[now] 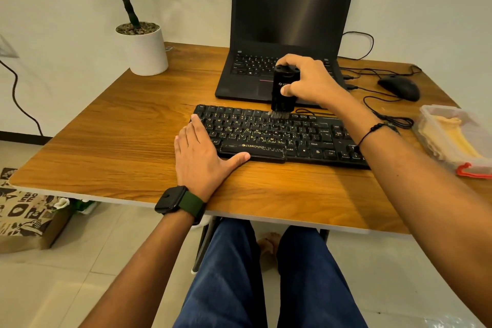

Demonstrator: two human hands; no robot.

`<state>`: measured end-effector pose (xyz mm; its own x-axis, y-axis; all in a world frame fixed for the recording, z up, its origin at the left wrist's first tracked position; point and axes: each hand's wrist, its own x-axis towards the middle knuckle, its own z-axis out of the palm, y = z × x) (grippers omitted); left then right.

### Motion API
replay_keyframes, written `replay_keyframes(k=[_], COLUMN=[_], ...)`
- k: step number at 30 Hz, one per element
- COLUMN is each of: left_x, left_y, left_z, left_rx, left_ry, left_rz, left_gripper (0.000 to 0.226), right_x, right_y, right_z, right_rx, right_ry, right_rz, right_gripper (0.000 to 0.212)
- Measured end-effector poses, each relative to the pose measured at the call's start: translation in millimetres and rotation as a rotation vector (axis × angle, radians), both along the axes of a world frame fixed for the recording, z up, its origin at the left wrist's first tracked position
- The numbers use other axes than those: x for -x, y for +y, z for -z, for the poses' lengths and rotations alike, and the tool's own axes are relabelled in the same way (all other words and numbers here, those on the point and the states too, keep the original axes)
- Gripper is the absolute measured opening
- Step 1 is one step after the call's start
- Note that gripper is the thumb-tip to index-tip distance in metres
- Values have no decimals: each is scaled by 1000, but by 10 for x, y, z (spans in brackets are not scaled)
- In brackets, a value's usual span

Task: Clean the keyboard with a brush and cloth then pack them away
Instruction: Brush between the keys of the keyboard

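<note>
At table centre: keyboard (279, 136), left hand (202, 157) flat, fingers spread, steadying its left end. Right hand (308, 80) grip clamps brush (283, 90), bristles on top key row. Cloth (452, 136) in box (479, 165) at right edge.

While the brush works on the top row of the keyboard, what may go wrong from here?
1. The brush in the right hand sweeps beside the open laptop, so dust may land on its keys.
2. The left hand steadies only the left end of the keyboard; the right end might swing.
3. The right forearm could catch the mouse cable.
</note>
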<state>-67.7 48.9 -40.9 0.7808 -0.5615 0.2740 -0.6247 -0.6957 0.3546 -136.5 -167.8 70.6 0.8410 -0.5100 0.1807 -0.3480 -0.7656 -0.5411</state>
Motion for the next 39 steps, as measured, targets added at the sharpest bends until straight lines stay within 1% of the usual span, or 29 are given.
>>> replay_keyframes(k=[5, 10, 12, 14, 21, 25, 27, 32, 39], left_x=[0, 7, 3, -2, -3, 0, 1, 10, 16], left_y=[1, 1, 0, -3, 0, -4, -8, -6, -3], left_z=[11, -1, -4, 3, -3, -1, 6, -12, -27], left_rx=[4, 11, 8, 7, 10, 3, 0, 4, 11], left_ry=[-10, -14, -10, -14, -4, 0, -11, -2, 5], left_rz=[-6, 3, -1, -4, -3, -2, -7, -5, -4], left_gripper=[135, 137, 141, 139, 136, 137, 138, 135, 135], right_x=[135, 84, 48, 41, 214, 245, 215, 165, 385], right_y=[-68, 4, 48, 56, -96, -119, -71, -19, -156], right_z=[-58, -75, -54, -50, -76, -99, -83, -60, -64], right_rx=[37, 13, 3, 3, 38, 11, -10, 17, 46], right_ry=[34, -30, -21, -7, 32, -27, -38, 2, 35], right_rz=[10, 8, -14, -21, 23, 54, 28, -19, 44], right_gripper=[46, 46, 46, 46, 48, 46, 46, 48, 49])
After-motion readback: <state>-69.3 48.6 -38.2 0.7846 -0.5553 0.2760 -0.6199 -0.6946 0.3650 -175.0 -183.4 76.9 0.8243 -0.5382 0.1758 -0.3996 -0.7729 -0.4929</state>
